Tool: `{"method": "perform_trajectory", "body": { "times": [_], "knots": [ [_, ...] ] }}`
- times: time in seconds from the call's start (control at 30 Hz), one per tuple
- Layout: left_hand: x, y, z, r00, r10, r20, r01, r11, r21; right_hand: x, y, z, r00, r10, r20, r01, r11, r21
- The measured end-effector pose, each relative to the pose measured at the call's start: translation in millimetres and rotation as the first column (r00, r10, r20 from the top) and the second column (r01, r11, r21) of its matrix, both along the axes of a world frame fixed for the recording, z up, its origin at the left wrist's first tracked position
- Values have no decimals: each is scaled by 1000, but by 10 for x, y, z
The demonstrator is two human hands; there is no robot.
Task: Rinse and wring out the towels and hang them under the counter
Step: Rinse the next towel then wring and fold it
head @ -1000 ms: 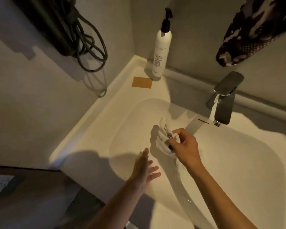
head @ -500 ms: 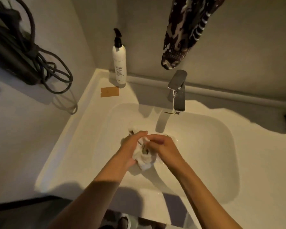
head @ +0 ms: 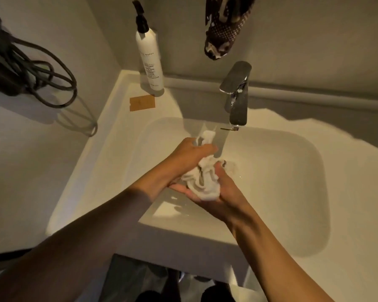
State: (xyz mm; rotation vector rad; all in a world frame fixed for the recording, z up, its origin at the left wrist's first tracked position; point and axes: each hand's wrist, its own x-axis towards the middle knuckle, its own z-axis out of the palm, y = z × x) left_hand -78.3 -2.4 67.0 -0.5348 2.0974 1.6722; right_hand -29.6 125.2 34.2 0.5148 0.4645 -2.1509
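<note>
White basin (head: 271, 192) below faucet (head: 238, 105); towel (head: 205, 179) bunched over it, axis running far-left to near-right, gripped between left hand (head: 188, 158) on top, right hand (head: 218, 192) cupping beneath. Ready for wringing.

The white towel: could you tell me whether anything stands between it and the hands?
Nothing does. The white towel is bunched up over the sink basin, directly between the left hand and the right hand, both closed on it. The faucet stands behind it, apart from it.
</note>
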Motion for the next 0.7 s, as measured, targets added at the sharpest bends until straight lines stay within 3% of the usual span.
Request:
{"method": "perform_trajectory", "body": {
  "times": [0.1, 0.17, 0.3, 0.37, 0.47, 0.53, 0.6, 0.7],
  "knots": [
    [-85, 38, -2, 991, -134, 7, 134, 984, -119, -105, 50, 27, 970, 153, -191, -161, 987, -28],
    [-135, 68, -5, 989, -145, 10, 145, 977, -158, -135, 60, -13, 920, 263, -289, -241, 964, 112],
    [-174, 134, -140, 995, -94, 20, 96, 955, -279, -178, -62, -73, 844, 422, -330, -241, 849, 470],
    [-179, 154, -257, 993, -119, 7, 113, 925, -362, -164, -139, -150, 793, 509, -336, -184, 725, 663],
    [-158, 186, -453, 993, -110, 41, 117, 892, -436, -152, -252, -333, 619, 711, -335, 48, 391, 919],
    [-115, 195, -645, 992, -31, 123, 85, 881, -465, -80, -307, -452, 552, 793, -258, 143, 215, 966],
    [-32, 186, -817, 978, 69, 199, 38, 871, -489, 40, -361, -555, 545, 824, -152, 123, 101, 987],
    [115, 162, -1039, 947, 159, 279, 4, 862, -506, 207, -403, -673, 463, 884, -66, 188, -25, 982]
  ]
}}
